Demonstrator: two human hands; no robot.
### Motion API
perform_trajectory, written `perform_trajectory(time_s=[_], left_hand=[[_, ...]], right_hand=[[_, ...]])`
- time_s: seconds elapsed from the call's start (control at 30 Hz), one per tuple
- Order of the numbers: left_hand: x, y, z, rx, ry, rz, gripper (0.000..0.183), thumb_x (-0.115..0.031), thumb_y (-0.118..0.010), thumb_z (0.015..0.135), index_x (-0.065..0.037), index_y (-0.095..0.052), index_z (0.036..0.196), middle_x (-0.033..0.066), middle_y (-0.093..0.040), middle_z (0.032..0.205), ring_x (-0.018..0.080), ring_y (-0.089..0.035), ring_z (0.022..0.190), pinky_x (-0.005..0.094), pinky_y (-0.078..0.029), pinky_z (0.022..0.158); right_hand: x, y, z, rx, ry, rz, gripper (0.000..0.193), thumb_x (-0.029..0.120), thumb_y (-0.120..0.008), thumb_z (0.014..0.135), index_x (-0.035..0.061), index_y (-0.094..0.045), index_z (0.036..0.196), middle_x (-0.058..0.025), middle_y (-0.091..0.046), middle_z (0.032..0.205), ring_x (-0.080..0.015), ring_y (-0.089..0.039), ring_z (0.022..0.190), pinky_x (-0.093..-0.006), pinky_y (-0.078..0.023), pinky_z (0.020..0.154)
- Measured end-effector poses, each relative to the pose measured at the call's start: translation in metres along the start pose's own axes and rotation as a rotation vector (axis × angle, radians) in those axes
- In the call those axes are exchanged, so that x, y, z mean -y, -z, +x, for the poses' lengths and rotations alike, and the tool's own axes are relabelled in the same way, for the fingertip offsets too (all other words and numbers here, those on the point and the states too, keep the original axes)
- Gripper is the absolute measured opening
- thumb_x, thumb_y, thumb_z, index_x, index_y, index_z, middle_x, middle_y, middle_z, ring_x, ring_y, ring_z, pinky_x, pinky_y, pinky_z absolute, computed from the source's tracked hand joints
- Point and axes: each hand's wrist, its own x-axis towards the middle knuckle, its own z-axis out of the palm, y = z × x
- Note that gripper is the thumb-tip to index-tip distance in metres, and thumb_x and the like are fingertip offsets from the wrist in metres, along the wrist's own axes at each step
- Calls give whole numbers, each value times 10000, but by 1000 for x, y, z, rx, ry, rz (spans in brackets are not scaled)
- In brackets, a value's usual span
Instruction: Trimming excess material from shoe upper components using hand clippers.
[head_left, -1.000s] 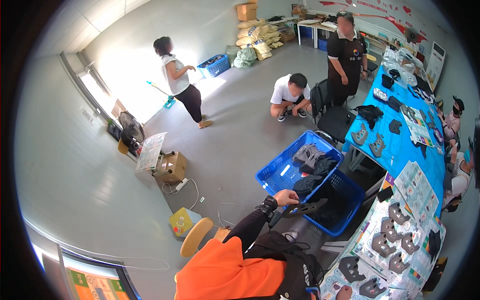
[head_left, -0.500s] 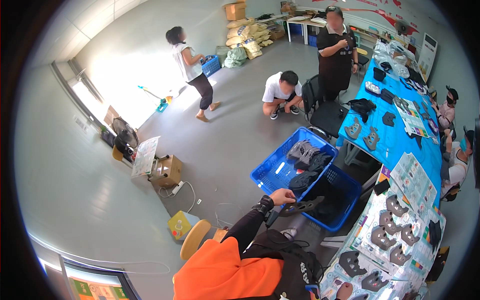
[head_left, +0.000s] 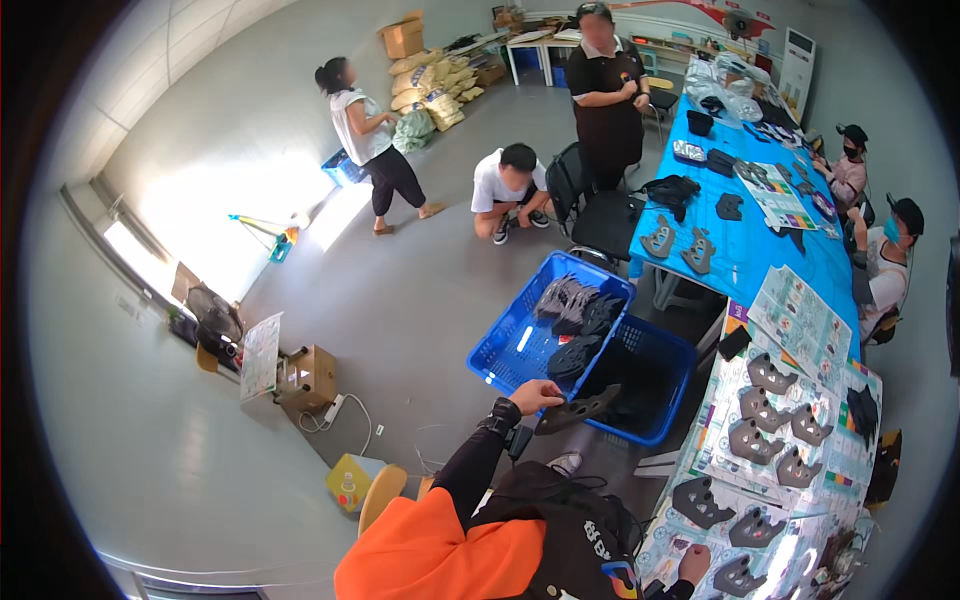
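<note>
My left hand (head_left: 537, 396) pinches one end of a dark grey, curved flat piece with cut-outs (head_left: 581, 409). It holds the piece over the near edge of a blue crate (head_left: 491, 371), in which stacks of similar dark pieces (head_left: 582, 318) lie. Closed like a loose fist, my right hand (head_left: 694, 563) is at the table's near end, with nothing visible in it. Beside it on printed sheets lie several notched grey pieces, among them one close by (head_left: 739, 577) and one farther off (head_left: 702, 502).
A second blue crate (head_left: 672, 418) stands below the first. A black chair (head_left: 603, 222) is beyond them, by the blue-covered table (head_left: 655, 292). One person crouches (head_left: 510, 185), one stands (head_left: 608, 100), another walks (head_left: 370, 140); two sit across the table. A cardboard box (head_left: 310, 378) stands left.
My view has shifted, so the room appears farther left. The left hand still holds the grey piece. The standing person's raised hand has lowered, and the walking person has moved right past the far crate.
</note>
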Motion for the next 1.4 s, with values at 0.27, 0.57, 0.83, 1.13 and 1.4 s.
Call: perform_trajectory(time_s=[0.27, 0.57, 0.83, 1.13, 1.4], left_hand=[[-3, -5, 9, 1, 0, 8, 289, -285, -773, 876, -43, -721, 1025, 49, -736, 886, 131, -668, 808, 297, -520, 747], [-4, -9, 20, 28, -35, -13, 275, -261, -778, 874, -37, -718, 1022, 51, -737, 883, 129, -676, 817, 288, -524, 763], [-8, -10, 24, 46, -19, -9, 279, -257, -783, 876, -35, -713, 1029, 43, -733, 893, 120, -672, 827, 281, -527, 772], [-8, -9, 28, 67, -37, -59, 207, -202, -757, 907, -35, -707, 1019, 8, -719, 877, 82, -642, 806, 256, -503, 746], [-8, -10, 30, 73, -32, -59, 196, -196, -753, 911, -40, -710, 1022, 9, -721, 882, 80, -644, 809, 256, -505, 752]], right_hand=[[-6, 3, -6, -24, 2, 17, 152, 136, -616, 845, 2, -684, 867, -185, -684, 865, -360, -673, 837, -437, -525, 769], [8, 16, -3, -75, 43, -11, 168, 139, -623, 841, 0, -700, 897, -191, -705, 875, -353, -688, 831, -429, -535, 762], [28, 31, -2, -74, 47, 50, 166, 98, -617, 841, -26, -688, 925, -204, -689, 860, -359, -673, 814, -421, -529, 753], [36, 31, -4, -14, -32, 29, 196, 123, -614, 840, -7, -708, 953, -199, -714, 913, -351, -693, 869, -432, -537, 795], [35, 30, -9, -35, -48, 28, 199, 119, -613, 834, -9, -710, 952, -197, -715, 901, -347, -695, 857, -426, -541, 792]])
